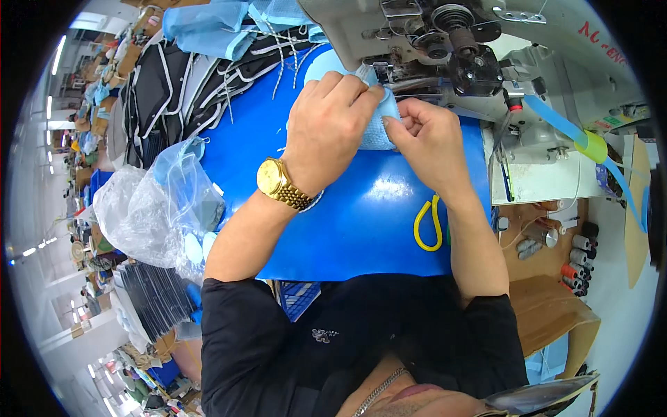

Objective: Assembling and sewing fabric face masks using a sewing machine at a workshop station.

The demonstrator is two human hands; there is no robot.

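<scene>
A light blue textured fabric piece (pixel 373 137) lies at the sewing machine (pixel 476 73) above the blue work surface. My left hand (pixel 326 121), with a gold watch (pixel 273 177) on the wrist, is closed on the fabric's upper left side near the presser area, fingers bent over it. My right hand (pixel 427 139) pinches the fabric's right edge with thumb and bent fingers. The part of the fabric under my left fingers is hidden.
Black fabric pieces with pale piping (pixel 160 97), light blue mesh (pixel 201 28) and clear plastic bags (pixel 139 215) are at the left. A yellow looped item (pixel 419 226) lies below my right hand. A blue tape (pixel 556 118) hangs at the right, above thread spools (pixel 578 257).
</scene>
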